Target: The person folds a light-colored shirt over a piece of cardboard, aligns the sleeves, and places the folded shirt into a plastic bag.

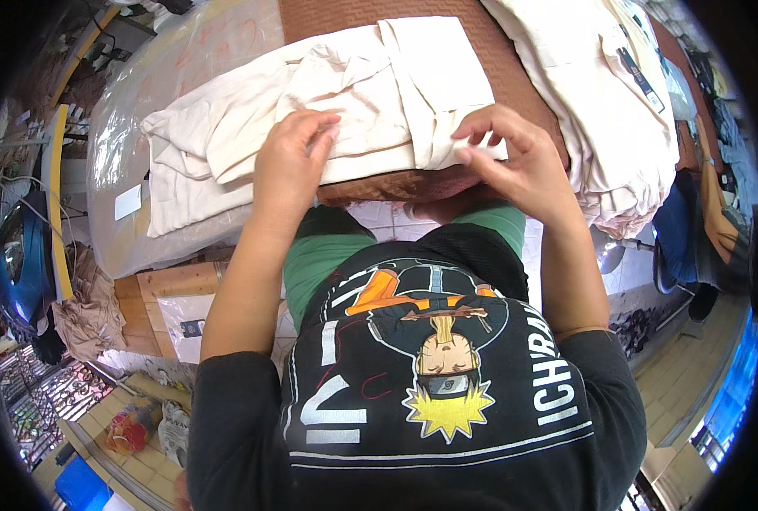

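A cream cloth garment lies partly folded in front of me, with a wide folded band across its right part. Loose wrinkles run over its middle and left end; its exact kind does not show. My left hand hovers at the near edge of the cloth, fingers bent and thumb apart, gripping nothing that I can see. Over the near right corner is my right hand, its fingers curled and its thumb spaced from the forefinger. No cloth shows pinched between them.
The garment rests on a brown textured surface and a plastic-wrapped bundle. Stacked cream garments, one with a dark tag, stand at the right. Cardboard and crumpled tan cloth are at the lower left.
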A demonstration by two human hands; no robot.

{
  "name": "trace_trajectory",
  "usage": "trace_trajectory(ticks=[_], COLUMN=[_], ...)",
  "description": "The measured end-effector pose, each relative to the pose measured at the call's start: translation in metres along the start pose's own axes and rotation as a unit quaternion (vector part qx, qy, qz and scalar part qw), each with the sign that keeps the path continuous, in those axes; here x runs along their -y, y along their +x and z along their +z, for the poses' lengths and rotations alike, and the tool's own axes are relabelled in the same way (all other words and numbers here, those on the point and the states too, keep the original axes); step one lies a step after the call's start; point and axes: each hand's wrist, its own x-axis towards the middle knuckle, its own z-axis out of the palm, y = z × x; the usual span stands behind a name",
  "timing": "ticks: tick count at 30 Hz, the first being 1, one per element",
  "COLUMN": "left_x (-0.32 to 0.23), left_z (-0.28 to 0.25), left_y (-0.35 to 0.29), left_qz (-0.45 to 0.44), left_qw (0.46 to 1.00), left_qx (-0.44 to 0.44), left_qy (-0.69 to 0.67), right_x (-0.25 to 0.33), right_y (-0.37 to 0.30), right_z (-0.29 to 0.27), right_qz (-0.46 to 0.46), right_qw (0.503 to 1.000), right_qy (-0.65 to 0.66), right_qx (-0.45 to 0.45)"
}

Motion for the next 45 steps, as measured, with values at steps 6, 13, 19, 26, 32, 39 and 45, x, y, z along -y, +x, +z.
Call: trace_trajectory(ticks=[6, 13, 19, 26, 32, 39, 45], left_x=[-0.001, 0.0, -0.049, -0.177, -0.196, -0.204, -0.3], left_z=[0.005, -0.023, -0.17, -0.246, -0.256, -0.147, -0.027], left_y=[-0.011, -0.028, -0.098, -0.123, -0.125, -0.09, -0.119], left_qz=[0.026, -0.017, 0.137, 0.383, 0.487, 0.554, 0.612], left_qw=[0.995, 0.998, 0.857, 0.63, 0.566, 0.64, 0.587], left_qx=[0.001, 0.052, 0.488, 0.654, 0.632, 0.484, 0.252], left_qy=[0.101, -0.032, 0.088, -0.168, -0.207, -0.22, -0.467], right_x=[0.036, 0.05, 0.08, 0.196, 0.236, 0.201, 0.085], right_y=[-0.007, -0.016, -0.026, -0.067, -0.101, -0.054, 0.029], right_z=[-0.01, -0.006, -0.027, -0.055, -0.104, -0.112, -0.126], right_qz=[-0.014, 0.008, -0.164, -0.446, -0.487, -0.336, -0.03], right_qw=[0.965, 0.966, 0.893, 0.639, 0.706, 0.787, 0.974], right_qy=[0.164, 0.164, 0.22, 0.185, 0.029, 0.175, 0.034], right_qx=[0.205, 0.202, 0.356, 0.599, 0.514, 0.488, 0.223])
